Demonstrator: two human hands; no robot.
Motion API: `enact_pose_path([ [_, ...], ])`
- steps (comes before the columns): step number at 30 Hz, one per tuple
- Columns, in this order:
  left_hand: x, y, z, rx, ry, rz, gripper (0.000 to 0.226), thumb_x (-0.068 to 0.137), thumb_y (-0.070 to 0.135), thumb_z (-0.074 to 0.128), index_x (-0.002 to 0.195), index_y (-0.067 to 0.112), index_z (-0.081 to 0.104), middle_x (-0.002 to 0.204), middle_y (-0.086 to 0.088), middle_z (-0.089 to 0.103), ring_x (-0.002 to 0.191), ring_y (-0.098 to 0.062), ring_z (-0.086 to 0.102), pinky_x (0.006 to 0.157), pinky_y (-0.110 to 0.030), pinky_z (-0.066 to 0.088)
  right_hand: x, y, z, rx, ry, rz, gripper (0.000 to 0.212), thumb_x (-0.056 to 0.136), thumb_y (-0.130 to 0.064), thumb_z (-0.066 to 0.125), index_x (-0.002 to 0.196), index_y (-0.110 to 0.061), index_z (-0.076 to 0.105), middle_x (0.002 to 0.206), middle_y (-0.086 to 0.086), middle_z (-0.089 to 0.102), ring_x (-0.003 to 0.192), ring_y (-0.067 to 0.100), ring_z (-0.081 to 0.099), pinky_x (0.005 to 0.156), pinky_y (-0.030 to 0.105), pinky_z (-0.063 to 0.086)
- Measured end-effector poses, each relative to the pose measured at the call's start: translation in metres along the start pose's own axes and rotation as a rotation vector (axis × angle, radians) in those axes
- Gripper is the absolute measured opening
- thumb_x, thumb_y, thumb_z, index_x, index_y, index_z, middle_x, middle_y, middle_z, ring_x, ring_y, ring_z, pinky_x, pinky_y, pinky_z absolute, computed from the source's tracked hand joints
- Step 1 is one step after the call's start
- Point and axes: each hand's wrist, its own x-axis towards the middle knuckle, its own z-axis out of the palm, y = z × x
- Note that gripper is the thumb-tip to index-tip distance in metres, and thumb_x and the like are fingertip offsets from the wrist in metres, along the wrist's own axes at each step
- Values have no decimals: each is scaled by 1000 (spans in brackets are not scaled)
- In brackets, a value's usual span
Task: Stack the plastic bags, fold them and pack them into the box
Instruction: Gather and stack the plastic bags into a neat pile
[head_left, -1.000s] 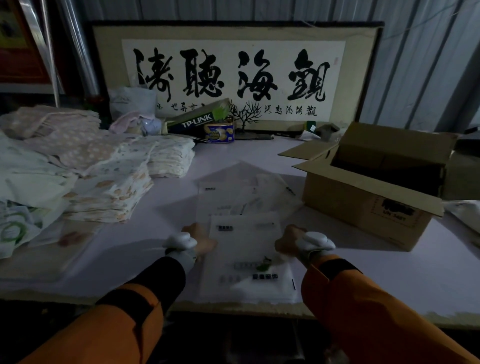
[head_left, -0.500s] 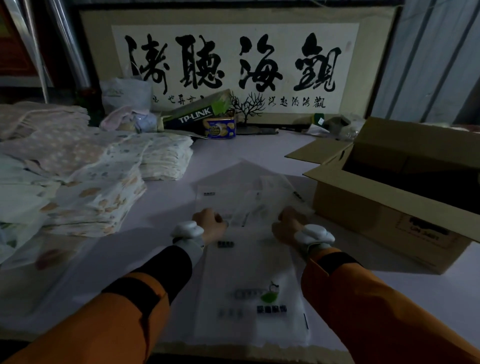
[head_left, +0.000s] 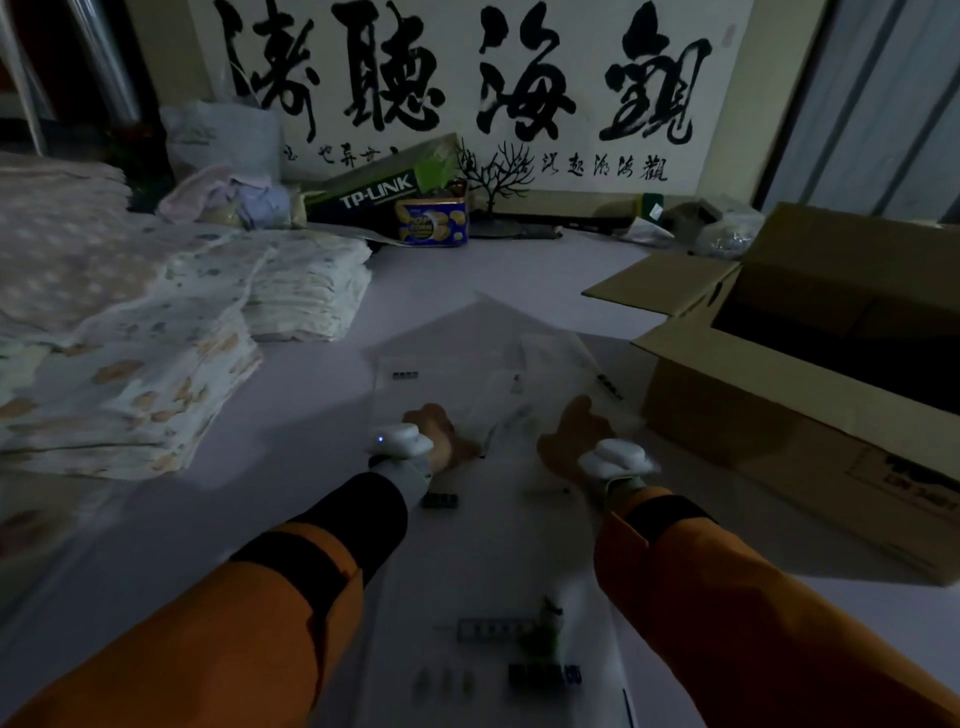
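Fingers of both hands are hidden behind the knuckles, so whether they are curled or pinching cannot be told. The left hand (head_left: 435, 434) and right hand (head_left: 574, 436) rest on the plastic bags (head_left: 483, 545) lying flat on the bench (head_left: 291, 499), forearms stretched forward. The open box (head_left: 810, 374) stands just right; folded cloth stacks (head_left: 156, 332) lie left.

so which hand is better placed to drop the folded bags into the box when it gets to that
Probably the right hand: it rests on the plastic bags on the side nearest the open cardboard box. The left hand sits farther from it.
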Motion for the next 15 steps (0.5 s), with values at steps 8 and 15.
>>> enact_pose_path([
  [8,4,8,-3,-151,84,55,27,81,30,71,100,11,69,110,-14,69,105,-30,63,77,-23,42,13,4,5,240,31,-58,70,81,-32,56,141,-17,23,125,13,56,99,34,60,68,35,46],
  [15,-6,31,-31,-339,210,121,25,88,26,63,97,2,64,93,-16,73,93,-31,67,80,-35,54,0,-19,-8,480,151,-249,54,80,-7,55,131,-17,38,113,12,60,102,30,59,81,36,49],
])
